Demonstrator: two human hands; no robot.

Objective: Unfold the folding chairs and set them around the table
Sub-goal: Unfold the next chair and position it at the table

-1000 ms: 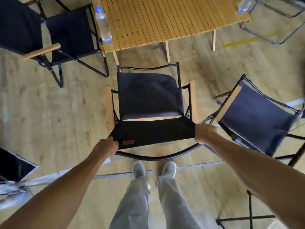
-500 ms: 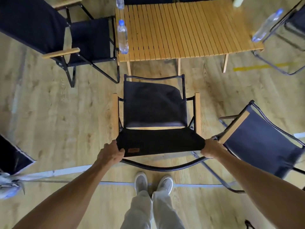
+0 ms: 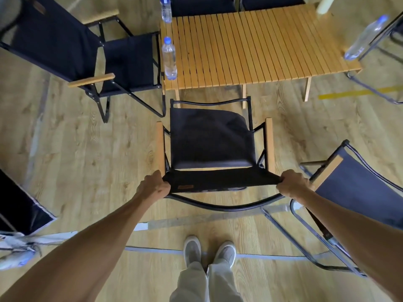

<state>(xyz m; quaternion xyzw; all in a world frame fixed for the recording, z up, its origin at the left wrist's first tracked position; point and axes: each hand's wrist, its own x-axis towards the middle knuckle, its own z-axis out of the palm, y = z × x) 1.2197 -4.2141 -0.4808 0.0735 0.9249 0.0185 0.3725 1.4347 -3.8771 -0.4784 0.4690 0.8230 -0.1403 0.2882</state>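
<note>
- Both hands clamp the chair's backrest top: left hand (image 3: 155, 186) curled round its left corner, right hand (image 3: 293, 185) round its right, a wide, even hold that steers the frame squarely.
- Unfolded chair (image 3: 210, 140) faces the table (image 3: 261, 49), its front rail just short of the near edge, seat ready to tuck in.
- Another open chair (image 3: 122, 62) sits at the table's left edge; a third chair (image 3: 357, 182) waits near the right hand, angled off, well back from the table.
- Bottles mark places: one bottle (image 3: 169, 58) stands at the near-left corner, suggesting a seat per bottle.
- Next call: a gentle forward push, probably.
</note>
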